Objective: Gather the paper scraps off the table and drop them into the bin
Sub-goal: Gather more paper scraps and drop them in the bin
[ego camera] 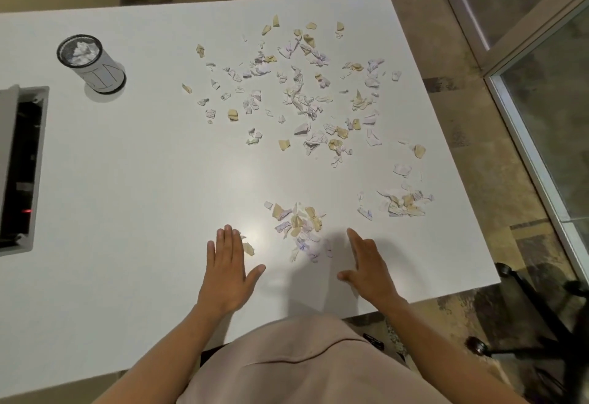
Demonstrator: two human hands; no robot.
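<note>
Between our 2 hands sits a small pile of paper scraps (298, 228). Our left hand (228, 271) and right hand (371, 268) lie flat and spread, holding nothing, 1 on each side of the pile. We think both should push inward. More scraps lie farther away. Far left stands the bin (92, 64).

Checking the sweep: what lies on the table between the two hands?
In the head view, a small pile of paper scraps lies between the left hand and right hand.
</note>
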